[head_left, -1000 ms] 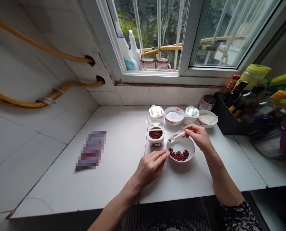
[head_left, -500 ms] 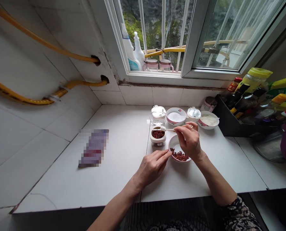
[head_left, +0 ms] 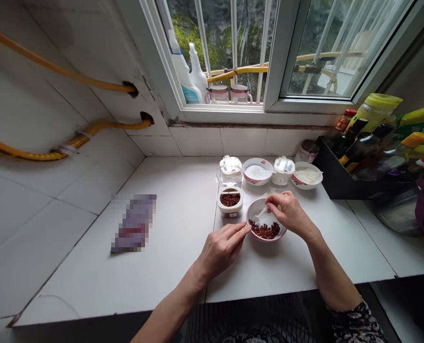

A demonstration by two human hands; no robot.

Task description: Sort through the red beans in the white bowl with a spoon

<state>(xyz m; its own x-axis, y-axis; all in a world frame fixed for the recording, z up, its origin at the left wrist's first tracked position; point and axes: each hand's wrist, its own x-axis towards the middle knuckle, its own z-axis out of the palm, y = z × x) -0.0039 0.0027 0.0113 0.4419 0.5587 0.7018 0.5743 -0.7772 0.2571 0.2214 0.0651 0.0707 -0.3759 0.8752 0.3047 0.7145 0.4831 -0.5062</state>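
Note:
My right hand (head_left: 289, 213) pinches the handle of a small white spoon (head_left: 257, 218), whose head is down inside a white bowl (head_left: 256, 206) with a pink rim. Reddish-brown peppercorns (head_left: 267, 231) lie in the near part of that bowl. At the bowl's left rim, the fingers of my left hand (head_left: 226, 247) are pressed together and hold the edge. Just left of the bowl stands a lidded seasoning jar (head_left: 230, 209), its clear lid tipped up, with more of the peppercorns inside.
Behind are a bowl of white grains (head_left: 257, 181), another white-lidded jar (head_left: 283, 167) and a bowl of pale flakes (head_left: 306, 185). A black bin of bottles (head_left: 335, 188) stands at right. A blurred purple packet (head_left: 135, 224) lies at left on the white counter (head_left: 176, 267).
My right hand has brought the spoon from above the jar down and right into the bowl. My left hand stays at the bowl's rim. The whole view has shifted slightly.

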